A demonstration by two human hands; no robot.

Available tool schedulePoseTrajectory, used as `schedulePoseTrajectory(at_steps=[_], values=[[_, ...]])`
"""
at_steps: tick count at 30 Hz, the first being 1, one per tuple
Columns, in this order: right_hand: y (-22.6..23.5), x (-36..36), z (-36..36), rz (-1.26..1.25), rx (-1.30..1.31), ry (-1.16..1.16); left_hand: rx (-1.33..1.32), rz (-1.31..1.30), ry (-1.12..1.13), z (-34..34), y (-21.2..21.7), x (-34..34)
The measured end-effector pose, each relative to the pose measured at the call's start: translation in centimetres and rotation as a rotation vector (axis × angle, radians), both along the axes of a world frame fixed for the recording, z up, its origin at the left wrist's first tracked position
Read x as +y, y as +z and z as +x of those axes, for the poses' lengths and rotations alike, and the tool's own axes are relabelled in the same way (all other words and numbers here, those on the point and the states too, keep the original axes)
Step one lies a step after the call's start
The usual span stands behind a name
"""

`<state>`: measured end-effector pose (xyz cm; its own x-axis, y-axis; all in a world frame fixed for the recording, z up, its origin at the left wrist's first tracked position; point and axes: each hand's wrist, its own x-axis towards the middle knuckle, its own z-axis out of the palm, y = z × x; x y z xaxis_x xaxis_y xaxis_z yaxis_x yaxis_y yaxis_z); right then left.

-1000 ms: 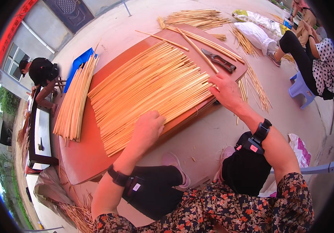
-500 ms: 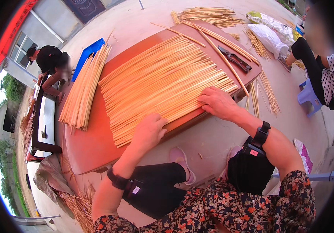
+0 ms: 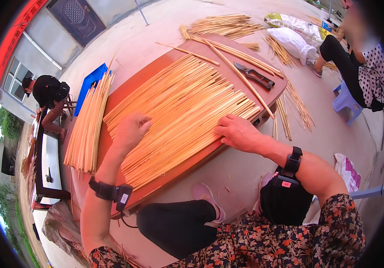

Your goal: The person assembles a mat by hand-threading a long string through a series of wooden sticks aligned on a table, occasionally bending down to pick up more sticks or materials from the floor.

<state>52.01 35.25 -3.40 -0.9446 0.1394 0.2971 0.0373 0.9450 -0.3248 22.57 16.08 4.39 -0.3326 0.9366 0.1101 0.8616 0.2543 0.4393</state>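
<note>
A wide layer of straw-coloured sticks [image 3: 181,109], laid side by side, covers the middle of the reddish-brown table [image 3: 145,193]. My left hand [image 3: 133,128] is raised over the layer's left part, its fingers curled in with nothing visible between them. At the near right corner, my right hand [image 3: 237,132] has bent fingertips against the nearest sticks, close to their ends. The undersides of those fingers are hidden. Black-handled pruning shears [image 3: 255,76] lie beyond the right hand, beside a long loose stick [image 3: 241,78].
A thick bundle of sticks [image 3: 87,129] leans over the table's left side, near a blue crate [image 3: 89,89]. More sticks [image 3: 225,26] lie beyond the table. One person [image 3: 49,96] bends at the far left; another [image 3: 357,67] sits at right by a lilac stool [image 3: 347,102].
My left hand has lifted off the near edge of the layer and moved left and away from me. The right hand stays at the near right corner. The whole view has shifted slightly.
</note>
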Motion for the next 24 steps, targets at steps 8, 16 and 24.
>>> schedulePoseTrajectory(at_steps=[8, 16, 24], values=[[0.0, 1.2, 0.1, 0.013, 0.006, -0.004, 0.322, 0.047, 0.195, -14.2, -5.5, 11.0], [-0.5, 4.3, -0.2, -0.161, -0.024, 0.075, 0.193, -0.105, 0.334, -22.0, -12.4, 19.5], [-1.9, 6.2, 0.6, -0.323, -0.044, 0.109, 0.219, 0.169, 0.208, -18.4, -9.4, 18.8]])
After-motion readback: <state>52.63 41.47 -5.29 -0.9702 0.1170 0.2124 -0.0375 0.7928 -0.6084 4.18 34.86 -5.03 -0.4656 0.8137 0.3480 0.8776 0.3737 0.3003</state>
